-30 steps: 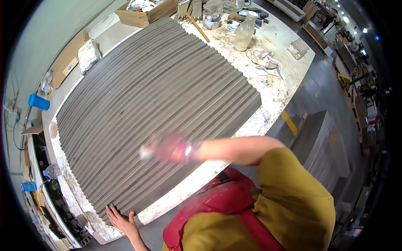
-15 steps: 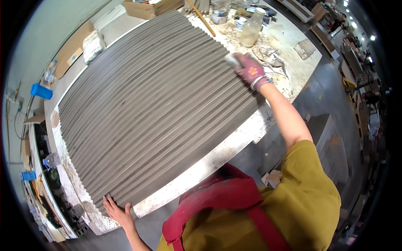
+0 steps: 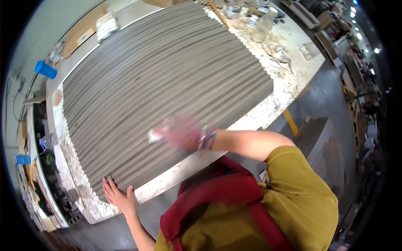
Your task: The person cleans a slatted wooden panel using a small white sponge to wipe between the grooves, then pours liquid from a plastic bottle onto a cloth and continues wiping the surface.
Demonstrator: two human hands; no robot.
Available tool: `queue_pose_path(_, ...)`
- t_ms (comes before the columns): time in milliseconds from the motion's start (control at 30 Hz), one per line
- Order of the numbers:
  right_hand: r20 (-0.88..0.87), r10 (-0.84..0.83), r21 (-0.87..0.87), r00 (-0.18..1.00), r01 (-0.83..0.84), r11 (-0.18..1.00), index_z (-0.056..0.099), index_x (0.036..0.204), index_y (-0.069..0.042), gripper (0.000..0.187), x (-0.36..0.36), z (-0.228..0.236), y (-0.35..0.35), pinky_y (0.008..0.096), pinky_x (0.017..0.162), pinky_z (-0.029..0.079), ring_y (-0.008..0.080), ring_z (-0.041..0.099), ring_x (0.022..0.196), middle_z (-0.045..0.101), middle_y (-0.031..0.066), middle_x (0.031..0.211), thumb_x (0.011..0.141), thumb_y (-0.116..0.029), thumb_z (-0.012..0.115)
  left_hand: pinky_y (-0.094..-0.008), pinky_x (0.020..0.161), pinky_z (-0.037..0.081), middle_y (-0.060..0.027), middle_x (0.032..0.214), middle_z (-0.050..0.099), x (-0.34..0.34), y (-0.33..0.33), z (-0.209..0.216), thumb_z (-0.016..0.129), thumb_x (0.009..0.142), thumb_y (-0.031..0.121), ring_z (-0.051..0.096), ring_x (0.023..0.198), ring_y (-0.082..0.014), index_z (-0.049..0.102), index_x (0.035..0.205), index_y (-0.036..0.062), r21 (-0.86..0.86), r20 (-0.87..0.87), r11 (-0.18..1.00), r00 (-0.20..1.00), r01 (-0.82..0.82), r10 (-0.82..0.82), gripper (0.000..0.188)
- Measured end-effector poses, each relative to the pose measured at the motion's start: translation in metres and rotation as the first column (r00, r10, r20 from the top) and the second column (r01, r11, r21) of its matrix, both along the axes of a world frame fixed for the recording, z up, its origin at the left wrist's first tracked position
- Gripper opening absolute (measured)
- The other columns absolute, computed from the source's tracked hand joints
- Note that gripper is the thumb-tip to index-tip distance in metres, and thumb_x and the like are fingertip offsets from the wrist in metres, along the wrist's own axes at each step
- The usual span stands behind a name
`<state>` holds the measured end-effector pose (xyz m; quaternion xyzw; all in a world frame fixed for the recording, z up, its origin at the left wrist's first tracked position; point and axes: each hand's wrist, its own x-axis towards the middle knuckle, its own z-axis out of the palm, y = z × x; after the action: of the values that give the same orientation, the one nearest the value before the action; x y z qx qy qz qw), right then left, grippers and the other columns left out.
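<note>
Grey ribbed strips (image 3: 167,79) lie side by side across the worktable, forming one broad, ridged surface. My left hand (image 3: 120,197), bare, rests on their near left corner with fingers spread and thumb apart. In a pinkish-purple glove, my right hand (image 3: 182,133) is over the near middle of the strips, smeared by motion. A small white piece (image 3: 155,136) sticks out at its fingertips; its kind is too blurred to tell. Whether that piece touches the ridges I cannot make out.
The white, stained worktable (image 3: 293,83) shows around the strips. On its far right are a cloudy bottle (image 3: 264,27), a crumpled rag (image 3: 279,54) and a wooden stick (image 3: 219,16). A white bundle (image 3: 107,26) and a blue cup (image 3: 45,70) stand far left. Stacked panels (image 3: 312,138) are right.
My right hand has swept left and toward me, from the strips' right end to their near middle, with the white piece. My left hand stays at the corner. The view has shifted slightly.
</note>
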<state>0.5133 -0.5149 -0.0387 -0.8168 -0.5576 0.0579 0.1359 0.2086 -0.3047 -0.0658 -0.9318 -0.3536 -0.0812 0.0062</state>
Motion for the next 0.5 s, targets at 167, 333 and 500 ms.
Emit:
queue_pose_path(167, 0.082, -0.696, 0.166, 0.713, 0.679, 0.715, 0.062, 0.116, -0.017, 0.031, 0.157, 0.001, -0.184, 0.0389, 0.069, 0.053, 0.0271, 0.067, 0.077, 0.068, 0.0136, 0.085, 0.085, -0.025, 0.060, -0.0577, 0.109, 0.020, -0.0053, 0.154, 0.028, 0.004, -0.004, -0.002, 0.072, 0.071, 0.043, 0.025, 0.140, -0.0333, 0.034, 0.146, 0.0150, -0.004, 0.033, 1.000, 0.999, -0.003, 0.003, 0.088)
queue_pose_path(333, 0.170, -0.862, 0.223, 0.477, 0.834, 0.505, 0.057, 0.123, -0.017, 0.041, 0.208, 0.025, -0.264, 0.0427, 0.075, 0.052, 0.0351, 0.065, 0.085, 0.067, 0.0186, 0.092, 0.082, -0.018, 0.062, -0.0566, 0.109, 0.020, -0.0060, 0.154, 0.027, 0.003, 0.004, -0.007, 0.065, 0.075, 0.053, 0.025, 0.140, -0.0336, 0.033, 0.147, 0.0138, 0.035, 0.030, 0.998, 0.998, 0.059, -0.060, 0.088)
queue_pose_path(500, 0.210, -0.629, 0.193, 0.749, 0.599, 0.777, 0.056, 0.125, -0.018, 0.046, 0.168, -0.007, -0.210, 0.0413, 0.078, 0.052, 0.0327, 0.065, 0.088, 0.066, 0.0167, 0.098, 0.079, -0.022, 0.064, -0.0495, 0.111, 0.019, -0.0092, 0.153, 0.029, -0.002, 0.007, -0.006, 0.051, 0.082, 0.066, 0.027, 0.139, -0.0340, 0.032, 0.147, 0.0118, 0.101, -0.067, 0.994, 0.997, 0.030, -0.023, 0.087)
